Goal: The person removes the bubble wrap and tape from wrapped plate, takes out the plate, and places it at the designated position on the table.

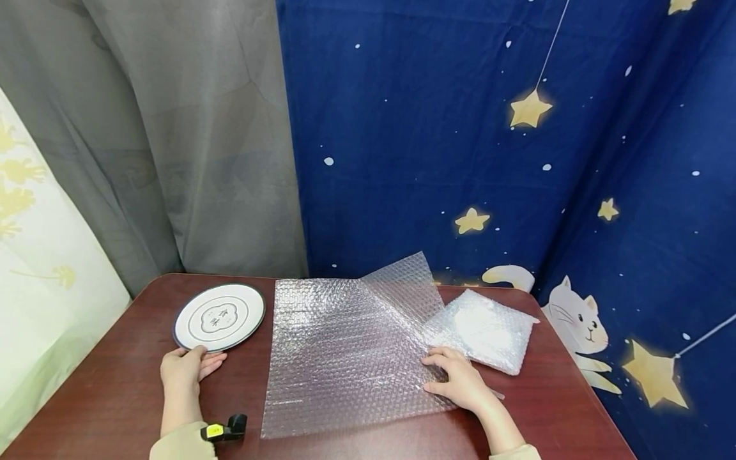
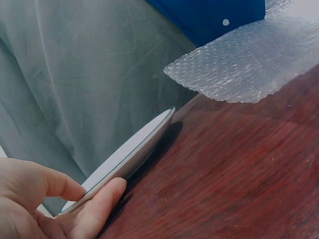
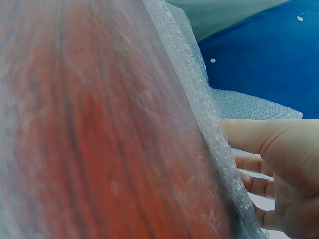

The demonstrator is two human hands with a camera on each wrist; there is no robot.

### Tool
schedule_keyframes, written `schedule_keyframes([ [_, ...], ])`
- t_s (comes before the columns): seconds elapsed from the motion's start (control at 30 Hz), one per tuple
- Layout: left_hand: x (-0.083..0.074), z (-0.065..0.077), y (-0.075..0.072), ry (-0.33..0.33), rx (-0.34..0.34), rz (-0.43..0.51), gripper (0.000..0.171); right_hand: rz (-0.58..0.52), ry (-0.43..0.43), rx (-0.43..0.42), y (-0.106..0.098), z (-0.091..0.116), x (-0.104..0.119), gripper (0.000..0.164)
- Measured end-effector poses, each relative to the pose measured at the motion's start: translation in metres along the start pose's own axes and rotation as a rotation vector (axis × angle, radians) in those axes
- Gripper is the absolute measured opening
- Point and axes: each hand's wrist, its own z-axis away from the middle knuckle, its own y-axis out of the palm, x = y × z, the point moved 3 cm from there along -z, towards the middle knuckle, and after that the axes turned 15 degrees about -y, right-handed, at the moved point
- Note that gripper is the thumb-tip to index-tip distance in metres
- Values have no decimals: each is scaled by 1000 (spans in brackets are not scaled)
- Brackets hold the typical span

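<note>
At the left of the table in the head view is a round white plate (image 1: 192, 316) with a dark rim and a printed motif in its middle. My left hand (image 1: 183, 370) pinches its near edge; in the left wrist view the plate (image 2: 129, 149) sits between digits above and below the rim, a shadow beneath it. A large clear bubble wrap sheet (image 1: 339, 358) is spread over the middle, its far right corner turned at an angle. My right hand (image 1: 460, 381) rests on its right side, fingers spread and loosely bent, fingertips touching the wrap (image 3: 197, 94).
Right of the sheet lies a flat bubble-wrapped package (image 1: 489, 332), partly overlapped with the sheet. A black strap with a yellow label (image 1: 215, 432) is on the left wrist. Grey (image 1: 218, 160) and blue star-patterned curtains (image 1: 402, 160) hang behind the brown table (image 1: 132, 345).
</note>
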Motion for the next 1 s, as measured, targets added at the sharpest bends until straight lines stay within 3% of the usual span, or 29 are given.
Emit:
schedule_keyframes([
  [0.63,2,3,2,51,-21,-11,68,-98,-10,-2,-4,-1,3,44],
  [1.0,4,8,1,41,-22,77,74,-130,7,-52,-10,0,5,38],
])
